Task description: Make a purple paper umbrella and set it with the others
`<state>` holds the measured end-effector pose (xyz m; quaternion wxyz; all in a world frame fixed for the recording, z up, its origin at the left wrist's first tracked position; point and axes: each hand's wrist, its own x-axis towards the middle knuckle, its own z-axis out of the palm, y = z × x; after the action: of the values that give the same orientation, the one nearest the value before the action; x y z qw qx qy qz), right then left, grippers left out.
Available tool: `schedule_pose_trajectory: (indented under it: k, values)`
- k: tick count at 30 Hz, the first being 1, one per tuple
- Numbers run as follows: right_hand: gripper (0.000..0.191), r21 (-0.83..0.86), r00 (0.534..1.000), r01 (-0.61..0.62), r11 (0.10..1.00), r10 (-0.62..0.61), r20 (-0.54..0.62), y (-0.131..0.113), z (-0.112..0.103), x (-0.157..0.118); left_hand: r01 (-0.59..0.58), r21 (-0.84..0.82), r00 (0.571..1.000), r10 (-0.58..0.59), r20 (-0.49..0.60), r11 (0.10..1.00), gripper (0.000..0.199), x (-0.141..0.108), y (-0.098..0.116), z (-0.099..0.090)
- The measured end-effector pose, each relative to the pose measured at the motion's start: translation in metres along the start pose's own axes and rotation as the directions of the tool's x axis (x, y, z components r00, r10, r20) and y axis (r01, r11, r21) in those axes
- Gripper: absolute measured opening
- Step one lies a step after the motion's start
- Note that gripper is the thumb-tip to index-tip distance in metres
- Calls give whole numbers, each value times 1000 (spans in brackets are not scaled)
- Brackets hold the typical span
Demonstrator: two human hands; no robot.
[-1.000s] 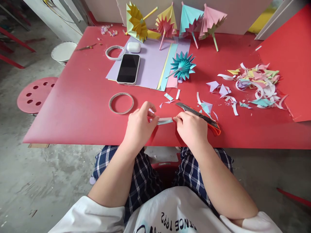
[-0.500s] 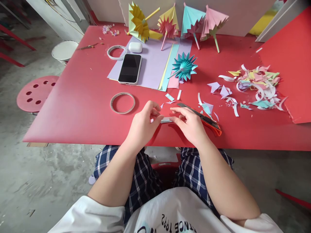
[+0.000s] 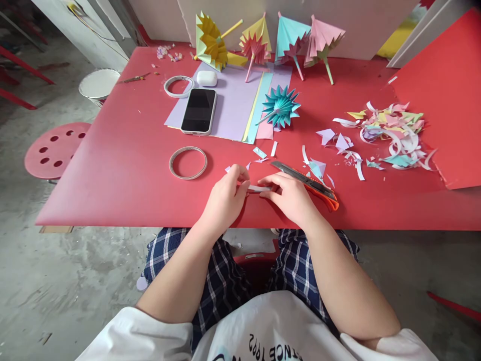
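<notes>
A narrow pale strip spans the gap between my two hands, low over the red table. My left hand pinches its left end between thumb and fingers. The right end is in the fingertips of my right hand. Just beyond my right hand lies a cutter knife with an orange and black handle, partly behind the hand. Small paper scraps lie in front of my hands. A roll of tape rests flat to the left.
Several folded paper umbrellas stand along the back, with a teal one nearer. A phone lies on coloured paper sheets. Curled paper offcuts are heaped at the right beside a red board.
The view has shifted slightly. Both hands remain on the strip, which now looks thinner and tilted differently, and the fingers have moved a little around it.
</notes>
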<state>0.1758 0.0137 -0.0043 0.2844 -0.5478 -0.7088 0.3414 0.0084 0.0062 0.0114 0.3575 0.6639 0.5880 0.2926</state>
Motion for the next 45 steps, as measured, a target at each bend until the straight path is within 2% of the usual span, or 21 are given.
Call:
schedule_pose_trajectory:
  k: [4,10,17,22,27,30,33,37,41,45]
  values:
    - [12,4,1000,-13,1000,13,13,0,-2,-1,30,-85,999,-28,24,996,4,-1,-2,-1]
    - [8,6,996,-93,996,93,-4,3,-12,-3,69,-236,997,-75,-16,969,2,-1,-3,2]
    - [16,109,980,-198,974,195,34,5,-17,-3,69,-323,996,-82,-26,944,6,0,-1,3]
    - [18,140,974,-225,964,226,7,7,-16,-3,19,-135,996,-31,-83,991,5,-1,2,1]
    - [16,-10,976,-182,983,180,-123,1,-16,-6,9,8,998,-8,-67,1000,8,-3,9,0]
    - [14,-125,975,-153,980,130,-178,-2,-13,-7,19,135,994,-5,-105,991,10,-5,11,2]
    - [15,-268,983,-141,953,104,-150,-3,-11,-6,23,249,992,9,-126,968,13,-5,9,3]
    - [17,-431,989,-141,891,103,-109,-7,-9,-2,11,322,998,12,-69,947,14,2,9,0]
    - [17,-512,990,-139,848,119,-71,-13,-9,1,-8,397,1000,10,-3,918,14,8,15,-3]
    - [17,-563,990,-134,816,130,-48,-17,-7,2,-21,468,1000,17,12,883,14,9,17,-4]
